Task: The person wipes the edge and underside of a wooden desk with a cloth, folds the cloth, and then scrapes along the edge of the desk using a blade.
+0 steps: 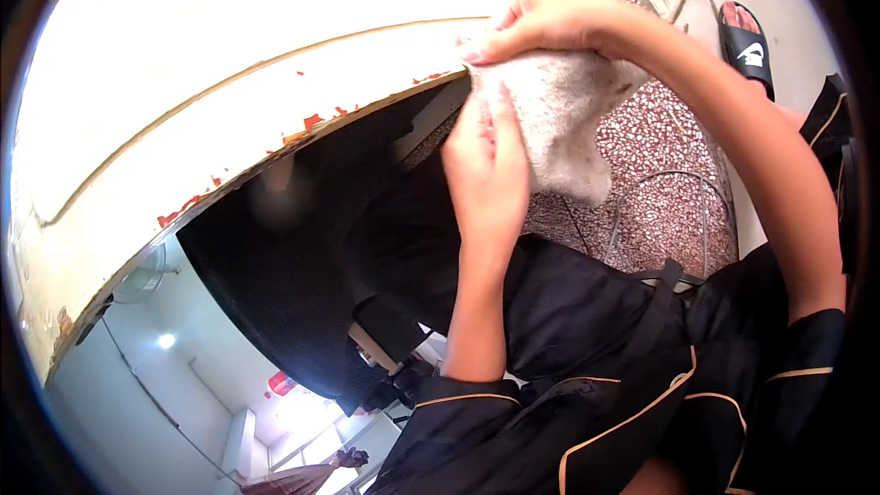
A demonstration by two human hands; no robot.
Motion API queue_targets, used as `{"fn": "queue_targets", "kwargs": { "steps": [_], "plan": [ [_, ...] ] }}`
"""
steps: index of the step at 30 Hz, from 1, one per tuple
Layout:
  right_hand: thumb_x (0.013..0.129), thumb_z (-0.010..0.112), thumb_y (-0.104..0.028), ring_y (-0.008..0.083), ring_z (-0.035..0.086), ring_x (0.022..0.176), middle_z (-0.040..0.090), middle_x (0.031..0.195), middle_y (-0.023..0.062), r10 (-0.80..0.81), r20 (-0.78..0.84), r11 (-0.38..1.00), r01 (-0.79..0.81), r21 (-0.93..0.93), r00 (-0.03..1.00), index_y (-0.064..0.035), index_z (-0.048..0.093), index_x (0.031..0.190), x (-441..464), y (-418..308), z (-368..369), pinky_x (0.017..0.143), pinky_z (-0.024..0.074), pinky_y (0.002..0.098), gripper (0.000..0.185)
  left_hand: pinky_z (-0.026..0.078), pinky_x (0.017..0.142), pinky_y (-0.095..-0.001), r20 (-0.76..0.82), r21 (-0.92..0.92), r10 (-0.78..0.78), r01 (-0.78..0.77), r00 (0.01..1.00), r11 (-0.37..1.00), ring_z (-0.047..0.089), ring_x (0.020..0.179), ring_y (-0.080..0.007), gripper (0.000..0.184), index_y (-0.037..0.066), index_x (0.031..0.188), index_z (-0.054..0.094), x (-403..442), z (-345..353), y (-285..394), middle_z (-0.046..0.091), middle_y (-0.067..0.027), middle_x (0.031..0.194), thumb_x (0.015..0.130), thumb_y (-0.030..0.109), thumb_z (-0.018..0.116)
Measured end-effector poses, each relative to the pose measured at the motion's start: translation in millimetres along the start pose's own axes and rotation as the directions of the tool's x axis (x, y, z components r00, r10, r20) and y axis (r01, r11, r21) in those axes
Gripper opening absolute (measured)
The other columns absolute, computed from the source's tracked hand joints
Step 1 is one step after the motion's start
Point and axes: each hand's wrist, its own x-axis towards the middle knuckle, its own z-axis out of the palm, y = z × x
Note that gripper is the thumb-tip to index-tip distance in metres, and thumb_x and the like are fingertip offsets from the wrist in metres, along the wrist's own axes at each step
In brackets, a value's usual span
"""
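Observation:
A greyish-white cloth [564,119] with dark specks, bunched and creased, hangs between my hands beside the edge of a cream-painted tabletop [302,46]. My right hand [550,23] reaches across from the right, thumb and fingers closed on the top of the cloth near the painted edge. Just below it, my left hand [490,151] grips the cloth's near side with the thumb pointing up. Both hands are slightly blurred. Some fingertips are hidden by the cloth.
Red chipped patches [313,121] run along the painted edge. Speckled terrazzo floor [660,137] shows beyond the cloth, with a thin metal wire frame [706,220]. A foot in a black slide sandal [747,50] is at upper right. A curtain [293,478] hangs at lower left.

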Motion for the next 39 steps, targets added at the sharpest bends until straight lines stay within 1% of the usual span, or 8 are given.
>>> {"fn": "queue_targets", "kwargs": {
  "steps": [2,4,12,14,18,22,24,39],
  "plan": [
    [0.079,0.073,-0.041,0.0078,0.058,0.075,0.068,0.081,0.0017,0.041,0.026,0.993,-0.044,0.113,0.999,-0.0060,0.074,0.087,-7.9,18.8,2.1,0.073,0.0439,0.0240,0.036,0.045,0.062,-0.0406,0.057,0.250,-0.053,0.037,0.997,0.968,0.062,0.065,-0.0337,0.032,-0.003,0.104,0.058,0.3,9.3,2.1,0.058,-0.0260,0.073,0.098,0.025,0.045],
    [0.078,0.073,-0.044,0.0095,0.059,0.075,0.069,0.083,0.0029,0.095,0.037,0.989,-0.099,0.107,0.995,-0.0059,0.074,0.091,-9.9,29.5,0.6,0.073,0.0451,0.0248,0.040,0.045,0.063,-0.0429,0.104,0.246,-0.092,0.064,0.990,0.967,0.061,0.072,-0.0410,0.034,-0.004,0.102,0.059,4.0,13.1,-7.2,0.060,-0.0262,0.076,0.098,0.026,0.044],
    [0.076,0.074,-0.044,0.0119,0.062,0.076,0.069,0.086,0.0077,0.041,0.041,0.978,-0.048,0.203,0.998,-0.0020,0.072,0.097,-3.8,40.4,2.5,0.071,0.0477,0.0256,0.047,0.043,0.062,-0.0249,0.170,0.005,-0.159,0.161,0.973,0.987,0.051,0.068,-0.0054,0.028,-0.004,0.101,0.061,10.3,12.8,-9.3,0.062,-0.0031,0.076,0.098,0.021,0.049],
    [0.070,0.074,-0.055,0.0227,0.061,0.098,0.066,0.108,0.0154,0.016,0.138,0.949,-0.058,0.309,0.990,-0.0065,0.069,0.110,1.0,29.0,6.4,0.087,0.0451,0.0335,0.063,0.046,0.072,-0.0217,0.037,-0.083,-0.096,0.098,0.995,0.992,0.055,0.081,-0.0050,0.025,-0.006,0.105,0.063,8.2,7.9,-2.8,0.064,-0.0027,0.092,0.096,0.016,0.053],
    [0.068,0.075,-0.054,0.0228,0.062,0.097,0.066,0.108,0.0150,-0.058,0.137,0.983,0.033,0.180,0.989,-0.0061,0.068,0.112,-15.3,-23.3,5.6,0.085,0.0473,0.0334,0.066,0.045,0.070,-0.0213,-0.176,-0.144,0.059,-0.085,0.983,0.986,0.054,0.078,-0.0055,0.023,-0.008,0.102,0.063,2.9,-3.7,2.3,0.063,-0.0023,0.089,0.094,0.011,0.055],
    [0.069,0.075,-0.054,0.0228,0.063,0.094,0.067,0.104,0.0152,-0.030,0.169,0.996,0.015,0.087,0.985,-0.0040,0.070,0.107,-13.0,-17.6,6.1,0.083,0.0485,0.0330,0.063,0.044,0.069,-0.0199,-0.123,-0.154,0.056,-0.075,0.991,0.985,0.054,0.078,-0.0043,0.022,-0.009,0.105,0.061,1.2,-3.3,-2.5,0.062,-0.0003,0.086,0.090,0.007,0.057],
    [0.079,0.072,-0.041,0.0076,0.061,0.065,0.068,0.075,0.0047,-0.118,0.059,0.987,0.111,0.115,0.991,-0.0019,0.072,0.090,-6.2,14.3,3.0,0.060,0.0472,0.0213,0.041,0.045,0.069,-0.0204,-0.003,-0.097,-0.094,0.093,0.996,0.991,0.054,0.077,-0.0046,0.023,-0.009,0.105,0.061,0.7,2.2,2.0,0.062,-0.0004,0.086,0.089,0.007,0.057],
    [0.074,0.075,-0.042,0.0138,0.064,0.080,0.069,0.095,0.0100,-0.116,0.030,0.960,0.104,0.258,0.993,-0.0017,0.070,0.104,-14.0,-16.5,12.4,0.073,0.0494,0.0242,0.050,0.043,0.070,-0.0195,-0.142,-0.247,0.037,-0.071,0.989,0.966,0.052,0.079,-0.0035,0.025,-0.008,0.107,0.060,3.4,-4.0,1.6,0.061,-0.0005,0.089,0.096,0.012,0.049]
  ]
}}
